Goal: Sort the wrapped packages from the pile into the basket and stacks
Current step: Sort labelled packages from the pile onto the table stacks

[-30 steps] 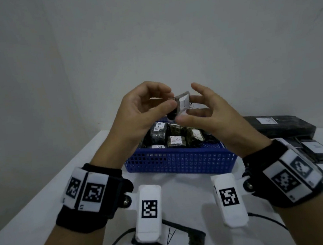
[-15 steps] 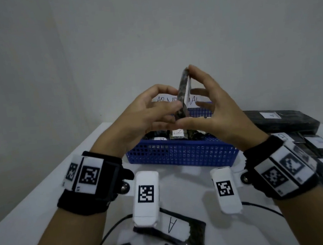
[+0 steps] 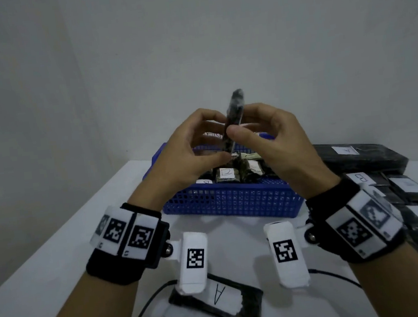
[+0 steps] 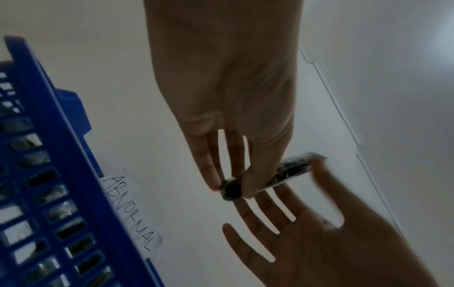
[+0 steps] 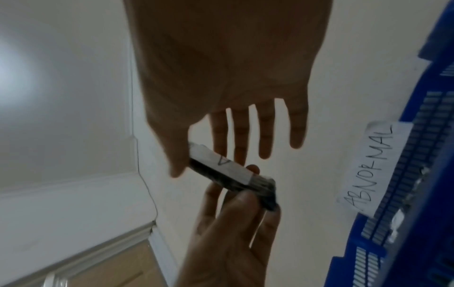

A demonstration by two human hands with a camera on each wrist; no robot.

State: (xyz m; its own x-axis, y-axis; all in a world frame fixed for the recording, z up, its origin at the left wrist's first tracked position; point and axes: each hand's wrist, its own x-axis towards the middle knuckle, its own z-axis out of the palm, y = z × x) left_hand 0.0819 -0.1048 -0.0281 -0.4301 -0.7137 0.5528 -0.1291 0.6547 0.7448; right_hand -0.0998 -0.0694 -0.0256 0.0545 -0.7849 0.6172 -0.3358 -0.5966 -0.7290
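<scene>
A small black wrapped package (image 3: 234, 111) with a white label stands on end, edge toward me, in the air above the blue basket (image 3: 233, 204). My left hand (image 3: 223, 141) pinches its lower end between thumb and fingers. My right hand (image 3: 239, 125) holds its middle, thumb on the near edge and fingers behind. The left wrist view has the package (image 4: 292, 170) between both hands. In the right wrist view its label (image 5: 221, 167) shows handwriting. Several labelled packages lie in the basket.
A paper tag reading ABNORMAL (image 4: 130, 213) is on the basket's far wall. Stacks of flat black packages (image 3: 357, 158) lie to the right of the basket. A package marked A (image 3: 217, 299) and a black cable (image 3: 150, 301) lie on the white table near me.
The package has turned from a tilted, label-facing pose to standing edge-on. My right fingers slid from its top end down to its middle. Both hands stay over the basket.
</scene>
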